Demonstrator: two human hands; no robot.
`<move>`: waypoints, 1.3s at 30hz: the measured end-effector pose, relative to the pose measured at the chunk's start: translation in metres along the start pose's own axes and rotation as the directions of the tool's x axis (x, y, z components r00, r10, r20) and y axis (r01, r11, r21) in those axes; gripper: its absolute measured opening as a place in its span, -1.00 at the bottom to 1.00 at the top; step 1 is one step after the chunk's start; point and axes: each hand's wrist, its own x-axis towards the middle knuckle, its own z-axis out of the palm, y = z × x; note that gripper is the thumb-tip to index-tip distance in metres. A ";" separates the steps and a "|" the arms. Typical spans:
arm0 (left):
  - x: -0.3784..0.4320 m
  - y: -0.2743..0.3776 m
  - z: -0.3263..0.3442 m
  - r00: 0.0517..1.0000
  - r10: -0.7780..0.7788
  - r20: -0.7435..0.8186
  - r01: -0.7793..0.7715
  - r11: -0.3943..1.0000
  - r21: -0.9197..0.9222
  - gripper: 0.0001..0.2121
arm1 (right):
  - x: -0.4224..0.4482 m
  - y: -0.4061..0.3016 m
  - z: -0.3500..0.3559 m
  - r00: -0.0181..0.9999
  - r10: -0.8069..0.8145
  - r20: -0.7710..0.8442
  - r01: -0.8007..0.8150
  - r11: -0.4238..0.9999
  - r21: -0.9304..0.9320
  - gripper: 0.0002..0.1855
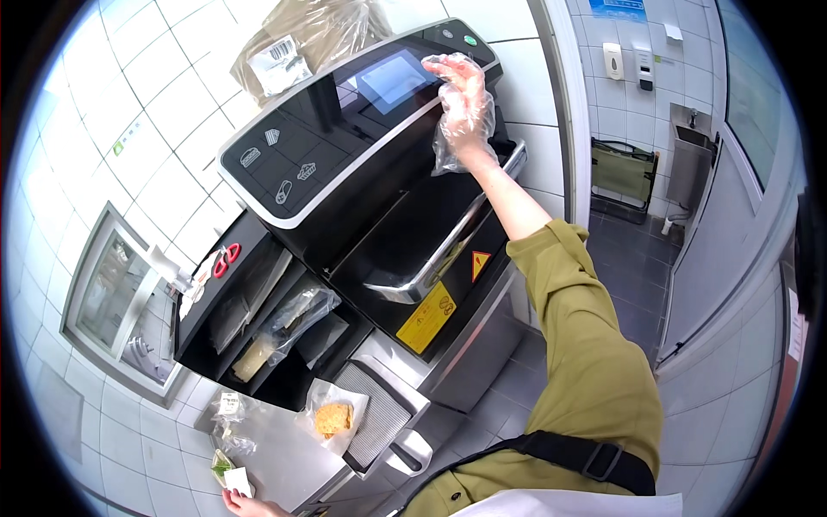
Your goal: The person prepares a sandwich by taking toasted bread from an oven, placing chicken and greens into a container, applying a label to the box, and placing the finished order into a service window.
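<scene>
My right hand (462, 106), in a loose clear plastic glove, is raised at the right end of the lit touchscreen (394, 81) on a black and silver appliance. It holds nothing, and its fingers are partly bent. At the lower left edge, my left hand (249, 504) has its fingertips on a clear packet with green contents (221, 466) and a white label; most of that hand is cut off. A browned bread item (334, 420) sits on white paper, partly over a ridged grey plate (375, 407) in a tray. A metal bar handle (413, 291) crosses the appliance's front.
Red-handled scissors (226, 260) lie on a black rack (258, 323) with plastic-wrapped things in its slots. Crumpled clear wrappers (234, 430) lie on the steel counter (284, 446). A plastic-wrapped brown bundle (303, 48) is behind the appliance. A doorway at right shows a small sink (692, 136).
</scene>
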 end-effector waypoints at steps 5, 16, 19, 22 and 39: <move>-0.009 0.006 0.001 0.989 0.142 -0.046 -0.135 0.982 0.131 -0.81 | -0.004 -0.004 -0.001 0.996 -0.043 0.076 0.048 0.996 -0.075 -0.64; 0.003 -0.035 -0.002 0.993 -0.119 -0.009 0.120 0.993 0.024 -0.75 | -0.002 0.001 -0.009 0.971 -0.082 0.226 0.124 0.976 -0.178 -0.63; 0.000 -0.024 0.000 0.990 -0.132 -0.039 0.134 0.990 0.051 -0.76 | -0.005 0.005 -0.010 0.954 -0.088 0.286 0.152 0.965 -0.213 -0.64; -0.003 -0.017 0.002 0.986 -0.156 -0.064 0.159 0.986 0.049 -0.76 | -0.004 0.001 -0.004 0.966 -0.086 0.245 0.138 0.969 -0.205 -0.67; 0.061 -0.087 -0.026 0.933 -0.308 0.185 0.312 0.950 0.007 -0.79 | -0.188 -0.161 0.075 0.911 -0.133 0.390 0.288 0.883 -0.371 -0.71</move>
